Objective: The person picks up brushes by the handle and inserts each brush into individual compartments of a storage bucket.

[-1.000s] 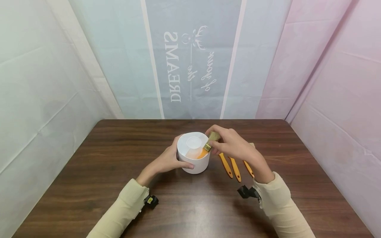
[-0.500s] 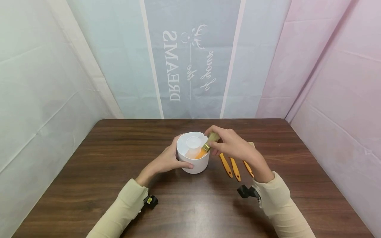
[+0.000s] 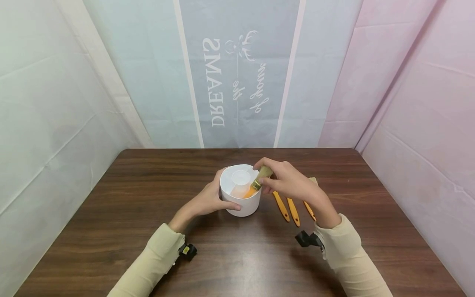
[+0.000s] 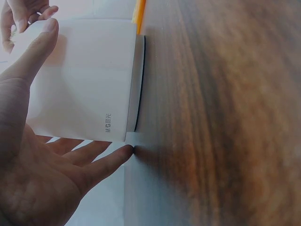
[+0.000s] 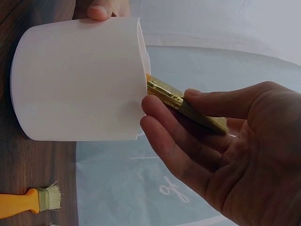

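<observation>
A white round pen holder with inner dividers stands on the table. My left hand grips its left side, thumb across the front and fingers behind. In the left wrist view, small printed lettering shows on the holder's wall. My right hand pinches a paintbrush between thumb and fingers, around its metal band and pale bristles. The brush tilts, handle down, over the holder's right rim; its orange handle is inside a compartment. In the right wrist view, the bristles point back into my right palm.
Several more orange-handled paintbrushes lie on the brown wooden table to the right of the holder, partly hidden under my right forearm. Fabric backdrops with printed lettering stand behind the table's far edge and along both sides.
My right hand and the paintbrush have shifted very slightly left and down against the holder's rim. The left hand keeps its grip on the pen holder, almost still.
</observation>
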Tool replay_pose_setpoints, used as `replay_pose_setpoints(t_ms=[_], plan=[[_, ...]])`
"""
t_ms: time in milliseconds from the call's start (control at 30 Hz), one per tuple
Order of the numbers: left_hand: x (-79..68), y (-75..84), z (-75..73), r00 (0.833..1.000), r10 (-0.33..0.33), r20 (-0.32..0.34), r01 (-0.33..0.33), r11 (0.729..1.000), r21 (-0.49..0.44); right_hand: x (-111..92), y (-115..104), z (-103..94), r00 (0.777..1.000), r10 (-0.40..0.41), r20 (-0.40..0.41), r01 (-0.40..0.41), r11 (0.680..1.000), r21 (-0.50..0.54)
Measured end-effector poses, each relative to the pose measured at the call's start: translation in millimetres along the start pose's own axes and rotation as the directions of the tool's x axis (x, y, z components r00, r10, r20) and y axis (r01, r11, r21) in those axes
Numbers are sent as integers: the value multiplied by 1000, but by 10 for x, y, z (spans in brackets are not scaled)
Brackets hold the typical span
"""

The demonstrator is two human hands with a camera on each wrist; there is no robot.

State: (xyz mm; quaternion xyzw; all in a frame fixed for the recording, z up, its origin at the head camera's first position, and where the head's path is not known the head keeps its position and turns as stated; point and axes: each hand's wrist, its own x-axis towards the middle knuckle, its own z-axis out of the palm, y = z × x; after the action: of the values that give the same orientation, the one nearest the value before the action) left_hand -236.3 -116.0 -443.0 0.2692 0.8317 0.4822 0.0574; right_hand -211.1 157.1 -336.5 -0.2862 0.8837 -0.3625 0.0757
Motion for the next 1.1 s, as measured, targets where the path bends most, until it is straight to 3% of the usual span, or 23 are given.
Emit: replay_pose_setpoints(t_ms=[833, 1100], plan=[[2, 4, -17, 1000, 10, 9, -10, 1000, -1, -3, -4, -45, 999, -10, 37, 9, 1000, 29], [3, -9, -1, 1000, 4, 6, -4, 1000, -14, -57, 35, -112, 1000, 25, 7, -25, 998, 55]])
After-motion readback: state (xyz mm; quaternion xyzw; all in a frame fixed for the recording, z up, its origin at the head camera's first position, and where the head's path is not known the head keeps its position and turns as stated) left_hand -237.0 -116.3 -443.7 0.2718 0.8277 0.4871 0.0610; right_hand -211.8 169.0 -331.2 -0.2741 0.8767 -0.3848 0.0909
